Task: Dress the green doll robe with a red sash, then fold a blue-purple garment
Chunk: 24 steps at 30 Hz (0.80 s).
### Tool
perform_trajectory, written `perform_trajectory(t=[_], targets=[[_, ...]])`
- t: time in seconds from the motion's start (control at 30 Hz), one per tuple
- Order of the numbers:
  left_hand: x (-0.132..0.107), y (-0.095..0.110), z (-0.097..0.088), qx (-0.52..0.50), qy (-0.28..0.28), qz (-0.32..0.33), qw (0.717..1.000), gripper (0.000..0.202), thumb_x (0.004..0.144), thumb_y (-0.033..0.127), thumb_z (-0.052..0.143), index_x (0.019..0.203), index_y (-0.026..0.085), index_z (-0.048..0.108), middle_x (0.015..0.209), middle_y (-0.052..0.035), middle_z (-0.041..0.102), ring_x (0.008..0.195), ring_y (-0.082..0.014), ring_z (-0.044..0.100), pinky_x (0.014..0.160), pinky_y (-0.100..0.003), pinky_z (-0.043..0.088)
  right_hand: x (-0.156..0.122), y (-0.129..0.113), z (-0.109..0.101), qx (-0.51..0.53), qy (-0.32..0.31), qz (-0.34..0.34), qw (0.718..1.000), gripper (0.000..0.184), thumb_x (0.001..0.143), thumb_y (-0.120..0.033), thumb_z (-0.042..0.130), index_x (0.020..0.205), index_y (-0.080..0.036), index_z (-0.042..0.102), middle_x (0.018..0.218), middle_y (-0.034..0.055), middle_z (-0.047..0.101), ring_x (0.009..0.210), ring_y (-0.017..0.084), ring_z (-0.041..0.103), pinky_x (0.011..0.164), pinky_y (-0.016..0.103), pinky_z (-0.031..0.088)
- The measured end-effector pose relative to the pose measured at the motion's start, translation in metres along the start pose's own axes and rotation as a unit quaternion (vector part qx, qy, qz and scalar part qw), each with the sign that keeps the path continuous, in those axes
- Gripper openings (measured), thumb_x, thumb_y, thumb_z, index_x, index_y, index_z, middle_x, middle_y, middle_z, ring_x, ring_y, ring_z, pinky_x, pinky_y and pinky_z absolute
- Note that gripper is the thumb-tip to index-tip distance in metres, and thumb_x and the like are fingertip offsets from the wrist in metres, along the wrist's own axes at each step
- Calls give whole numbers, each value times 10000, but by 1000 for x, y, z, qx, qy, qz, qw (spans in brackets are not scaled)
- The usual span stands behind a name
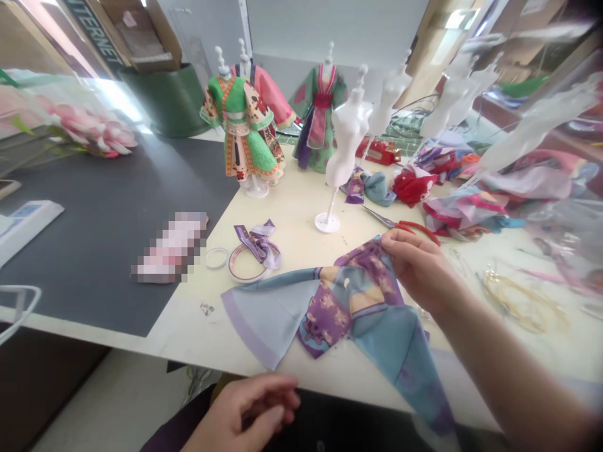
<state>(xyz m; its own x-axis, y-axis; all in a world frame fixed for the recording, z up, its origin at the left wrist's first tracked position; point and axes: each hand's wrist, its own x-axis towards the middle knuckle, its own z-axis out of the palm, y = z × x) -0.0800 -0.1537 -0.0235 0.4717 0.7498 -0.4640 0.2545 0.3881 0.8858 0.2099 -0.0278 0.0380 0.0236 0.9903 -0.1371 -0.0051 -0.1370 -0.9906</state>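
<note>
Our right hand (417, 267) pinches the purple-and-blue doll robe (348, 307), raising one edge so the rest fans across the white table (292, 213) at lower centre. Our left hand (245, 408), fingers pressed together, curls below the table's edge, holding nothing visible. Red-handled scissors (400, 225) lie just beside; three dressed doll mannequins (242, 125) stand at upper centre.

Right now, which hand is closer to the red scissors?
The right hand is nearer: it pinches the blue-and-purple doll dress, just below the red-handled scissors. The left hand is much farther, down by the table's front edge.
</note>
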Motion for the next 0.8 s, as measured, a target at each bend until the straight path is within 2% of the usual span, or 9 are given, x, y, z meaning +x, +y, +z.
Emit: perform_trajectory(t=[0.1,0.2,0.27,0.33,0.43,0.53,0.7,0.8], targets=[[23,26,20,-169,-36,-61,983,440,790,302,653,1205,187,561,1164,-109,649,1055,-221,623,930,-344,488,-9,-9,6,51,-4,11,999,169,743,-323,665,720,-185,572,548,-58,432,475,76,379,438,209,298],[40,43,38,-313,-44,-99,944,607,751,308,718,1285,156,472,1285,-149,564,1160,-252,565,994,-374,444,-19,-19,13,107,-20,16,994,168,758,-305,656,699,-192,547,544,-57,441,462,78,407,426,201,334],[48,47,47,-365,-46,-99,925,599,772,298,705,1296,158,449,1294,-146,548,1182,-255,546,1018,-382,418,-26,-25,18,132,-34,18,991,172,775,-306,637,696,-199,528,563,-47,475,468,89,446,423,208,359],[54,46,54,-366,-41,-75,927,545,783,278,692,1267,167,468,1247,-136,572,1158,-259,557,1012,-397,408,-32,-30,21,140,-41,16,989,170,786,-314,623,704,-205,521,581,-40,490,478,99,464,426,217,370],[64,40,60,-304,16,-11,953,492,745,257,721,1183,174,513,1153,-119,604,1090,-254,572,988,-410,398,-38,-33,25,143,-41,3,989,170,801,-310,603,698,-213,508,585,-44,460,484,103,452,446,230,389],[72,38,65,-271,51,38,960,504,713,273,746,1152,173,521,1130,-123,596,1069,-259,559,972,-418,391,-40,-35,29,161,-41,-13,986,174,820,-288,576,684,-218,494,569,-53,423,463,94,424,441,222,387],[75,50,74,-319,2,69,945,471,741,230,723,1163,183,522,1163,-111,607,1127,-261,541,988,-411,375,-43,-38,35,142,-15,-29,989,157,827,-316,533,709,-229,478,607,-35,479,497,116,486,478,245,441],[77,59,80,-372,-30,58,926,389,714,186,737,1076,175,593,1092,-85,643,1063,-242,576,945,-367,410,-42,-41,40,95,2,-53,994,174,836,-357,492,712,-241,456,631,-15,503,540,147,534,531,286,490]])
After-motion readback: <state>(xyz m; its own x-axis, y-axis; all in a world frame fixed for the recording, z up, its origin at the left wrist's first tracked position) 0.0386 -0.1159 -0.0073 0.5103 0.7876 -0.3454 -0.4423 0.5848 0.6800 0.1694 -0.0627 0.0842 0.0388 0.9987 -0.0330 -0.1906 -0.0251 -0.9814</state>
